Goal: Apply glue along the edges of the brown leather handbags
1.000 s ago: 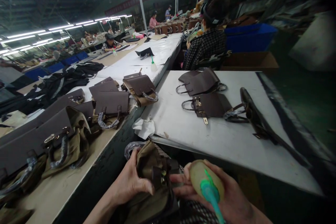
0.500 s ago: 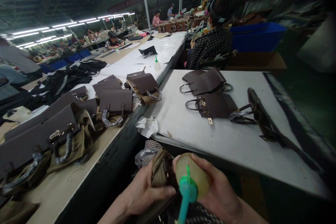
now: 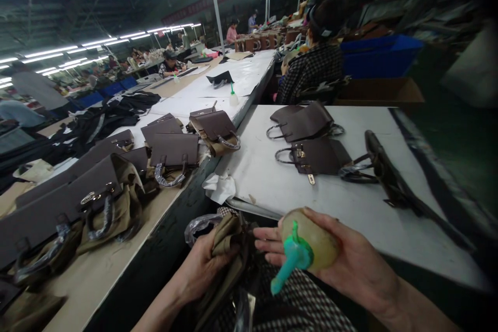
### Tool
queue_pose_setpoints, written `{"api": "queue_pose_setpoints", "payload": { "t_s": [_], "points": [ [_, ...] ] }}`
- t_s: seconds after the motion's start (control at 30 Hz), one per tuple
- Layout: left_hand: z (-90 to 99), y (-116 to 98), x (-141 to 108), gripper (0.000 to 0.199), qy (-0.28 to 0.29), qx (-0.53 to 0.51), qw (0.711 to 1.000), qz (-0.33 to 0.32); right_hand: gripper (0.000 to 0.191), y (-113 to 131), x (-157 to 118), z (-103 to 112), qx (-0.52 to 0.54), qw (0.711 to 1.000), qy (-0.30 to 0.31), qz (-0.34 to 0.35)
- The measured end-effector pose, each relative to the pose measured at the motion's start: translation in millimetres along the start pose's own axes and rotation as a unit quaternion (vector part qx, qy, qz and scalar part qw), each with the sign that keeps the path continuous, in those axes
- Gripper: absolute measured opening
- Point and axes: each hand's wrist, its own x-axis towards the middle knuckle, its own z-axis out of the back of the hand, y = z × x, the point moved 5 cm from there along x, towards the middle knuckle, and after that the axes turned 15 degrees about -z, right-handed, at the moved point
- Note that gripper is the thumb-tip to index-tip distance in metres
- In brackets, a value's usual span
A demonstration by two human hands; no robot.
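In my right hand (image 3: 342,254) lies a yellowish squeeze bottle (image 3: 311,233) with a green cap and a long teal nozzle pointing down and left. The thumb clasps its far side while the other fingers stretch out leftward beneath it. My left hand (image 3: 206,264) grips the folded olive lining of a dark brown handbag (image 3: 237,270), held low over my lap. Clear plastic wraps one of this bag's handles. A gap separates the nozzle from the bag. Much of the bag lies in shadow, and its lower part is hard to make out.
Several brown handbags (image 3: 175,150) lie along the left table (image 3: 128,259). More bag parts (image 3: 322,155) rest on the white table (image 3: 311,202) ahead, beside crumpled white paper (image 3: 220,187). Another squeeze bottle (image 3: 233,97) stands farther back. A co-worker in a checked shirt (image 3: 311,72) sits beyond.
My right hand has moved right, away from the bag, and its fingers have straightened under the bottle. My left hand has shifted slightly left and down with the bag lining.
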Motion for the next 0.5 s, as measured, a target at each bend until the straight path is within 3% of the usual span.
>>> {"api": "queue_pose_setpoints", "payload": {
  "t_s": [0.13,0.23,0.3,0.4,0.43,0.5],
  "points": [
    [-10.8,-0.8,-4.3,0.037,0.021,0.085,0.994,-0.065,0.048,-9.4,8.3,-9.6,0.024,0.998,0.050,0.028],
    [-16.6,9.1,-12.5,0.039,-0.015,0.086,0.994,-0.063,0.049,-21.2,16.3,-16.9,0.066,0.993,0.091,0.037],
    [-17.2,14.8,-17.2,0.056,-0.053,0.069,0.995,-0.052,0.048,-27.9,19.7,-18.9,0.093,0.990,0.097,0.039],
    [-17.2,13.2,-17.5,0.086,-0.077,0.063,0.994,-0.047,0.035,-33.5,21.6,-15.9,0.127,0.990,0.051,0.040],
    [-18.5,9.2,-15.2,0.084,-0.062,0.064,0.994,-0.061,0.030,-33.9,21.5,-14.9,0.130,0.990,0.031,0.037],
    [-21.3,0.7,-9.7,0.059,-0.025,0.062,0.993,-0.094,0.026,-32.6,20.5,-15.9,0.124,0.992,0.012,0.026]
  ]
}}
